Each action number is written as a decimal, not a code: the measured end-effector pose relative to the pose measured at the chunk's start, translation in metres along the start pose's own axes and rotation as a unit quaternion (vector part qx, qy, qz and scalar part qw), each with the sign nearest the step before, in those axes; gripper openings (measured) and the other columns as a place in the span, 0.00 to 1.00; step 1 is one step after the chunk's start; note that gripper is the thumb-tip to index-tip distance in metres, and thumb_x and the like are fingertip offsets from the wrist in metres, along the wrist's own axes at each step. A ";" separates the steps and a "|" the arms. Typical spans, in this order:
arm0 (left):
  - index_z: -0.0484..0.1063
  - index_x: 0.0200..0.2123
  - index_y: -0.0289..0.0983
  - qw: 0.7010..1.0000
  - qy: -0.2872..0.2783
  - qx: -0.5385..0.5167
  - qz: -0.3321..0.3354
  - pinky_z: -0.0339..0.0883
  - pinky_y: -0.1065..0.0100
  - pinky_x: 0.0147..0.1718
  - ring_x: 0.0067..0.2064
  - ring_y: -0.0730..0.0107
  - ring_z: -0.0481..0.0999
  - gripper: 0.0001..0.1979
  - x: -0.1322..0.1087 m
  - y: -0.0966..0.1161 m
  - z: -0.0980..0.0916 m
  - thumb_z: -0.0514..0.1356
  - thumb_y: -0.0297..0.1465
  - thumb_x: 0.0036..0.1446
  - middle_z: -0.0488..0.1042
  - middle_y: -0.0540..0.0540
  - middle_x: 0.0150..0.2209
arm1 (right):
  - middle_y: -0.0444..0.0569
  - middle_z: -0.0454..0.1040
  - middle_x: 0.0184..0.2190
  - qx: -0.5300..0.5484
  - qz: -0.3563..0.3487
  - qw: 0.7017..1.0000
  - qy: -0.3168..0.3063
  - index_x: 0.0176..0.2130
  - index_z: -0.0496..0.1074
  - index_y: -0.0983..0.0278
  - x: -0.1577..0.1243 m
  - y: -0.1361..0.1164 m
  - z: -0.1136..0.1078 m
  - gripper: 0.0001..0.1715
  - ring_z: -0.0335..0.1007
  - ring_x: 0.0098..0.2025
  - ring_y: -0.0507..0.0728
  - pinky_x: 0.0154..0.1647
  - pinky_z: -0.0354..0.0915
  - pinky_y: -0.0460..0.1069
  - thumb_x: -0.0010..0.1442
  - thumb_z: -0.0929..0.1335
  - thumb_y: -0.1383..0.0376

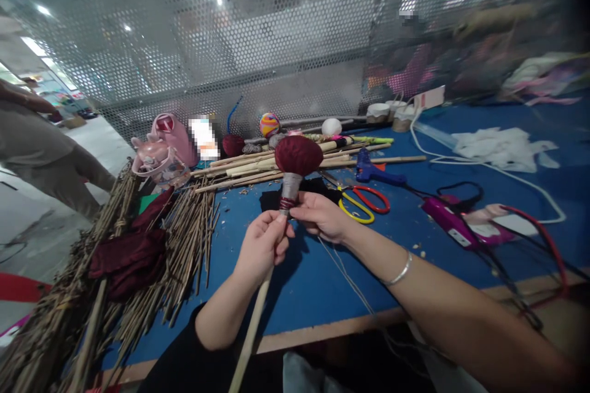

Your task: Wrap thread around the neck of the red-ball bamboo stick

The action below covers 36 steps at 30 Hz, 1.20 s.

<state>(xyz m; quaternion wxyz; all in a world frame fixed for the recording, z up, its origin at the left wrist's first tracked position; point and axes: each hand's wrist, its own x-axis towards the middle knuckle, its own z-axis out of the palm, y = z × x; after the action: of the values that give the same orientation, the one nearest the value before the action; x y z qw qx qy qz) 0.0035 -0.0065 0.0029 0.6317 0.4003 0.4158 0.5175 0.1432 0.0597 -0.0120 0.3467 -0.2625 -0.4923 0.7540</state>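
My left hand (266,239) is closed round a pale wooden stick (252,331), just below its padded head. That head is a ball of dark red cloth (298,155), and the neck under it is wound with grey string (290,187) and a few dark red turns. At the neck, my right hand (320,216) pinches the string with thumb and forefinger. Loose strands (348,276) of it trail from under the right hand over the table edge to my lap. Scissors (364,202) with yellow and red handles lie beside the right hand, near black cloth (271,199).
Bundled twigs (184,252) and dark red cloth (126,261) lie left on the blue table (318,307). Behind are sticks (249,167), a blue glue gun (375,172) and a pink basket (161,163). A purple power strip (454,227) with cables is right. A person (46,141) stands left.
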 end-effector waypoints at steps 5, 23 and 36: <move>0.65 0.34 0.33 0.996 -0.047 0.010 -0.081 0.50 0.78 0.10 0.12 0.82 0.58 0.18 0.002 -0.005 0.000 0.53 0.44 0.53 0.69 0.50 0.20 | 0.39 0.66 0.18 -0.013 0.003 1.000 -0.012 0.32 0.65 0.67 -0.002 0.000 0.000 0.18 0.44 0.11 0.41 0.11 0.35 0.41 0.46 0.72 0.60; 0.62 0.36 0.36 0.995 0.094 0.027 0.013 0.46 0.81 0.10 0.16 0.85 0.56 0.16 0.005 -0.001 -0.004 0.60 0.39 0.48 0.66 0.53 0.25 | 0.34 0.50 0.10 -0.132 -0.002 0.991 0.039 0.27 0.69 0.69 -0.007 -0.010 0.002 0.15 0.39 0.13 0.43 0.13 0.35 0.43 0.49 0.68 0.57; 0.61 0.34 0.36 0.997 0.042 -0.072 0.009 0.44 0.83 0.10 0.16 0.87 0.53 0.12 0.000 0.005 0.002 0.60 0.35 0.51 0.64 0.54 0.26 | 0.34 0.50 0.08 -0.100 -0.004 0.994 0.047 0.25 0.67 0.67 -0.004 -0.004 0.006 0.17 0.39 0.11 0.43 0.10 0.35 0.42 0.48 0.69 0.55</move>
<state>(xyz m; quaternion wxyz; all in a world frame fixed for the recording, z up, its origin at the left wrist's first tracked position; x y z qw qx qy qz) 0.0035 -0.0062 0.0077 0.6361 0.3359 0.3999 0.5680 0.1424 0.0545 -0.0056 0.3441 -0.3290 -0.5492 0.6868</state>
